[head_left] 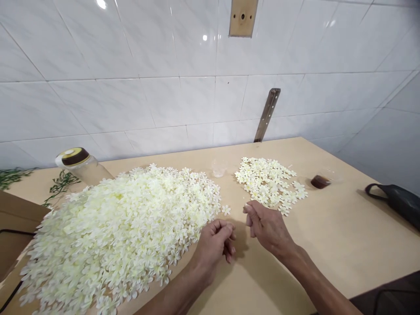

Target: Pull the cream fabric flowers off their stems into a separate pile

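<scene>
A large heap of white artificial flower heads covers the left half of the table. My left hand is over the table at the heap's right edge, thumb and index finger pinched together. Facing it, my right hand is closed with its thumb pressed to the fingers. Anything between the fingers of either hand is too small or hidden to make out. Just beyond my right hand lies a smaller, flatter spread of the same flowers. One loose flower rests between the two groups.
A clear bottle with a brown and yellow lid leans behind the heap, near green plastic stems. A small clear cup and a cup of dark brown liquid stand farther back. A black pouch is at right, a cardboard box at left.
</scene>
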A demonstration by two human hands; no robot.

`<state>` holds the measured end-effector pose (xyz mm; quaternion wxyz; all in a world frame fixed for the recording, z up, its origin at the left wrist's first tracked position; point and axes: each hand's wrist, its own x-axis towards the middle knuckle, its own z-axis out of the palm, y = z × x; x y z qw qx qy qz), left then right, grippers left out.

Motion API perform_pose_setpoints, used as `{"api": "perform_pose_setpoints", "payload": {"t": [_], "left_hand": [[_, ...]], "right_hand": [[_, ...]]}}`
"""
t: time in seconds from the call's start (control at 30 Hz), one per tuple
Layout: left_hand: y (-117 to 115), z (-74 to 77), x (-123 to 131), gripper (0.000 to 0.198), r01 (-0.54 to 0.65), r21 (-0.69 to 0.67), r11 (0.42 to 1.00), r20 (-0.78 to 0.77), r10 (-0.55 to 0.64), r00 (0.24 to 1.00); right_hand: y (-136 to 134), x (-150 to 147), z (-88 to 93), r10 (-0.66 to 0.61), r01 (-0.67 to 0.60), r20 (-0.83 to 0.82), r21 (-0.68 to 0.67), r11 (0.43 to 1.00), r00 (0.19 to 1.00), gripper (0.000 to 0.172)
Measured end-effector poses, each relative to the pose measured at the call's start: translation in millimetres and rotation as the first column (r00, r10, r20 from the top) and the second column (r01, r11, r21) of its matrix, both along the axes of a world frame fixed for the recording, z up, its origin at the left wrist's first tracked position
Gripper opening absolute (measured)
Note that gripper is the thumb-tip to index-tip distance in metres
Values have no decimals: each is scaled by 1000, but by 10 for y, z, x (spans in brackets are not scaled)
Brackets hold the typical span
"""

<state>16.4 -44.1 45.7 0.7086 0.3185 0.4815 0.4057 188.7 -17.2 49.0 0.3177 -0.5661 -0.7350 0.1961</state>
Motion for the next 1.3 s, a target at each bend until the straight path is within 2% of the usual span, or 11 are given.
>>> {"api": "perform_pose_setpoints", "payload": {"t": [0.07,0.13,0.17,0.23,0.33,0.47,0.57,0.73,0.93,1.1,1.3], "left_hand": [[-56,-62,21,26,82,52,995,-84,-78,993],[-99,-102,56,23,178,104,978,-188,-156,970],[-113,-112,74,20,225,133,965,-235,-189,953],[-127,-112,101,15,304,202,931,-312,-233,921],[-123,-88,131,14,385,299,873,-385,-259,886],[-105,-70,191,16,417,351,839,-400,-268,876],[-112,-90,254,15,405,370,836,-388,-257,885],[-127,-127,301,16,431,355,830,-425,-268,865],[-77,-102,227,15,432,379,818,-437,-253,863],[-30,-85,190,16,416,391,821,-414,-247,876],[127,25,102,16,335,384,860,-366,-192,911]], "right_hand": [[90,110,-19,-80,81,-9,58,995,997,45],[202,243,-7,-151,155,-187,5,988,971,44],[262,316,13,-182,172,-326,-58,983,928,42],[376,461,75,-228,165,-582,-159,973,781,39],[495,620,189,-234,110,-738,-214,971,633,40],[558,638,275,-189,20,-773,-223,975,605,42],[601,564,251,-188,-28,-781,-254,967,596,41],[725,474,156,-248,-67,-830,-323,944,500,43],[792,459,106,-370,-113,-844,-442,890,388,47],[756,459,87,-236,-230,-882,-349,908,407,39],[720,460,100,-225,-155,-886,-309,938,407,32]]}}
